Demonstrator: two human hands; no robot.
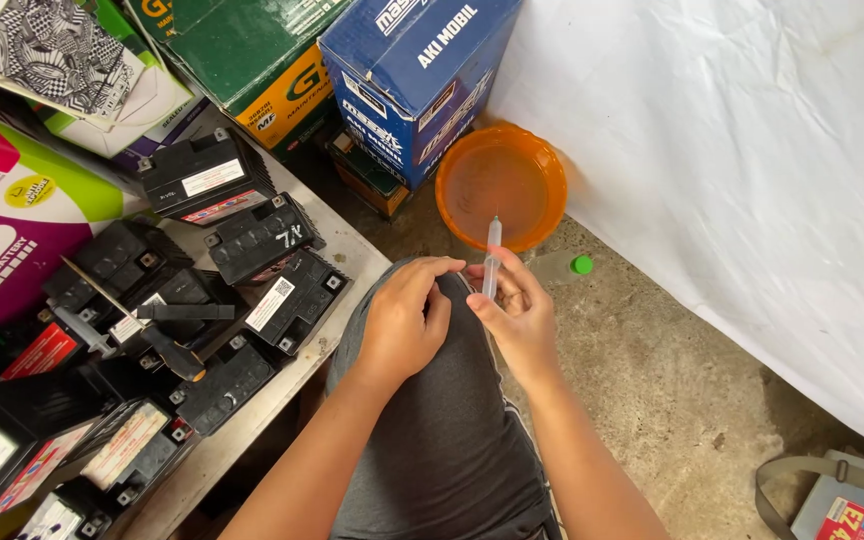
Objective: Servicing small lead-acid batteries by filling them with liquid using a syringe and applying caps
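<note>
Syringe [492, 262] pinched upright in right hand [520, 318]; left hand [402, 320] curled beside it, grip unclear; one orange bowl [501, 186], one green cap [581, 265] nearby.

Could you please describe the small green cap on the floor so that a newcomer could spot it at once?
Start at the round orange plastic bowl on the concrete floor beside the white sheet. Just right of its lower rim lies the small round green cap, alone on bare concrete. It is the only bright green thing on the floor.

Battery workshop; stacked batteries [252, 240]; cartons [412, 70]
</note>
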